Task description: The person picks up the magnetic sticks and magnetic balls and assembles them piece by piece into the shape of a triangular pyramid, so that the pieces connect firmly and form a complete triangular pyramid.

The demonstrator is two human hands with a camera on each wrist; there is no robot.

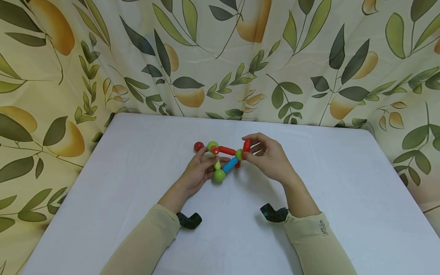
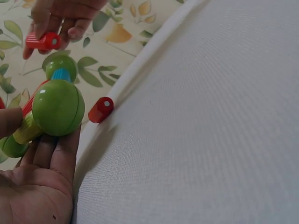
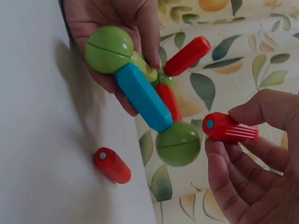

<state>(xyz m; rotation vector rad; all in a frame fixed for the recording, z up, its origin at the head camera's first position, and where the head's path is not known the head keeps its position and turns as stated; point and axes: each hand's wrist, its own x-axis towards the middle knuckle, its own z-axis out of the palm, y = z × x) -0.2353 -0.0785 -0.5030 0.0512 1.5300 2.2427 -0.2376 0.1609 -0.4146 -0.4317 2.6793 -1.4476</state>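
My left hand (image 1: 195, 172) holds a triangle of magnetic building sticks and balls, its thumb pinching the yellow-green stick (image 3: 144, 66). Green balls form the corners; one green ball (image 2: 58, 107) sits above the left palm. A blue stick (image 3: 144, 97) and a red stick (image 1: 227, 150) make the other sides. Another red stick (image 3: 188, 56) juts out from the far-left corner. My right hand (image 1: 269, 156) pinches a loose red stick (image 3: 230, 128) between thumb and fingers, its magnet end close beside the right-hand green ball (image 3: 178, 144); a small gap shows in the right wrist view.
One more red stick (image 3: 112, 165) lies on the white-covered table (image 1: 220, 236) beneath the triangle. A red ball (image 1: 198, 146) rests behind the left hand. Leaf-patterned cloth (image 1: 220, 76) hangs behind the table's far edge.
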